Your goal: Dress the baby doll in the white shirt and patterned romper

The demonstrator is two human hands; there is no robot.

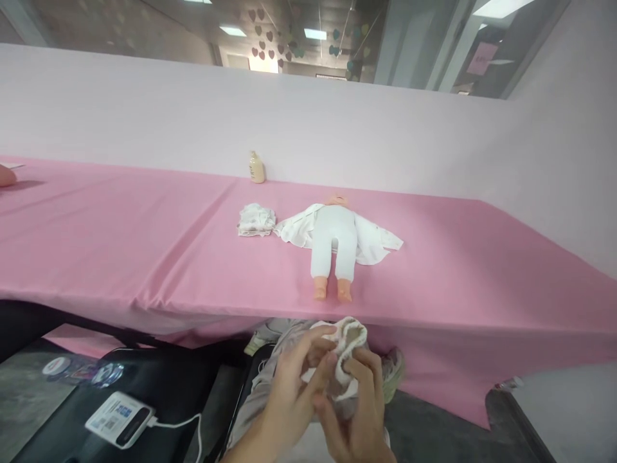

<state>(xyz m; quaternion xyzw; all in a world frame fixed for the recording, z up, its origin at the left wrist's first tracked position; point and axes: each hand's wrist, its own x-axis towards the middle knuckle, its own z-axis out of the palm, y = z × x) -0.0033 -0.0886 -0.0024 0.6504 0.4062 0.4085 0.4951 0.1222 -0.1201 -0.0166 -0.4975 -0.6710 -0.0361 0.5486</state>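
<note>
Above my lap, a small white knitted-looking piece of cloth [350, 337] is gathered between both hands, its rolled opening facing up. My left hand [301, 379] pinches it from the left side. From the right, my right hand [359, 405] has its fingers curled onto the edge of the opening. Just beyond, a doll [334, 241] lies on its back on the pink-covered table [202, 257], feet toward me. Its lower body and legs are white, its feet bare. An open white shirt [373, 238] spreads out beneath it on both sides.
A folded stack of white cloth [256, 220] lies left of the doll. A pump bottle [256, 168] stands by the wall. On a black chair at lower left are a white power bank [119, 420] with a cable and a plastic bottle [81, 371]. Part of another person's hand [6, 176] shows far left.
</note>
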